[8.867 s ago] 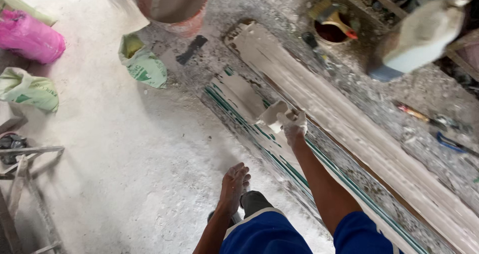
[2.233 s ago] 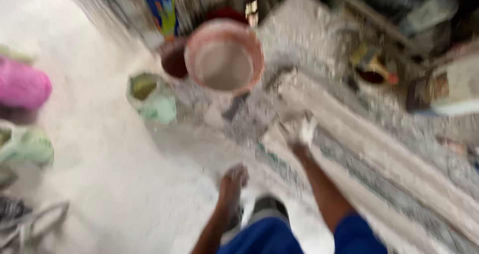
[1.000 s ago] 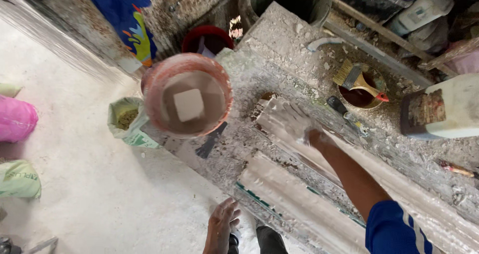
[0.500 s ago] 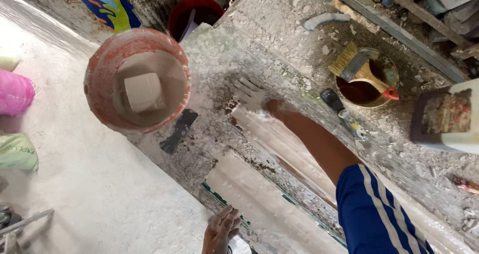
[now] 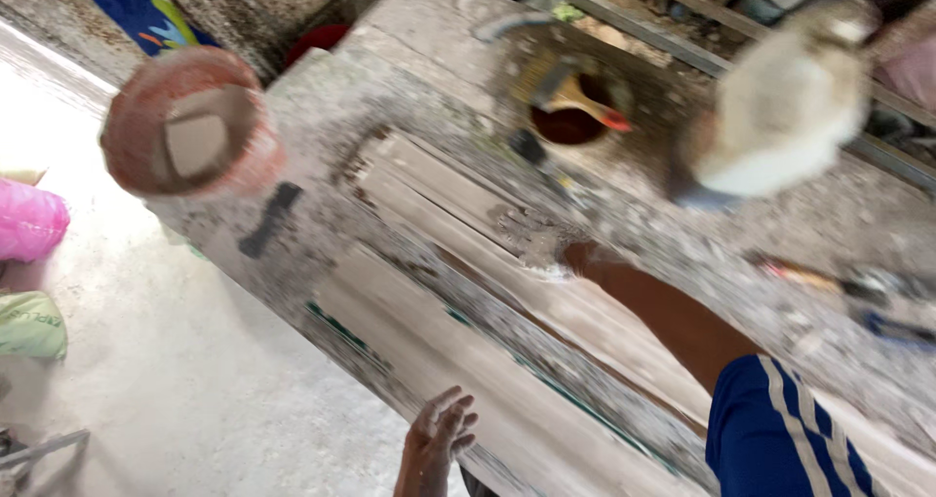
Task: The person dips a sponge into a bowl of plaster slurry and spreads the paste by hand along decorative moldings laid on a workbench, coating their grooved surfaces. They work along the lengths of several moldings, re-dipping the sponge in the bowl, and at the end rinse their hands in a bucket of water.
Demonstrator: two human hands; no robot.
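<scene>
Head view looked down on a dusty workbench, and the right hand, caked in white plaster, lay flat, fingers spread, on the long pale moulded plaster strip, gripping nothing, probably to smooth or steady it. The left hand hung open beside the bench edge, well apart from the right, holding nothing. A round reddish bucket with grey mix stood near the strip's end, within reach. Further back, a small tin with a yellow-handled brush sat on the bench; blur made its contents hard to tell. Pale concrete floor spread below, a pink bag at its edge.
</scene>
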